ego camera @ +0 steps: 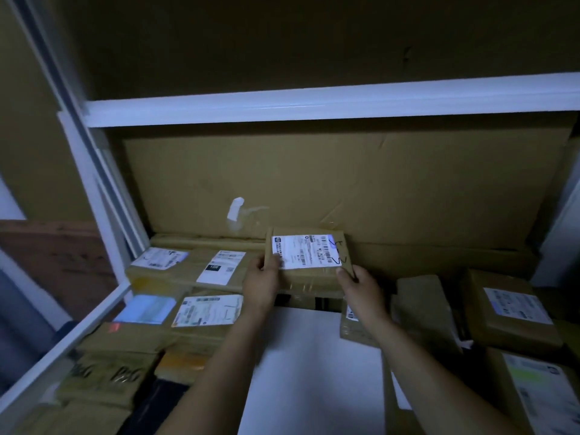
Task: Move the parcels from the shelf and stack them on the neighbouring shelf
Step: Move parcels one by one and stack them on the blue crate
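Our left hand (262,279) and right hand (361,287) pinch the small parcel (309,254) between them; carry step, we judge; next: set down level, release

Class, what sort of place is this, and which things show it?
Likely a parcel storeroom: white shelving, stacked cardboard parcels with shipping labels, and left hand and right hand gripping one labelled parcel.
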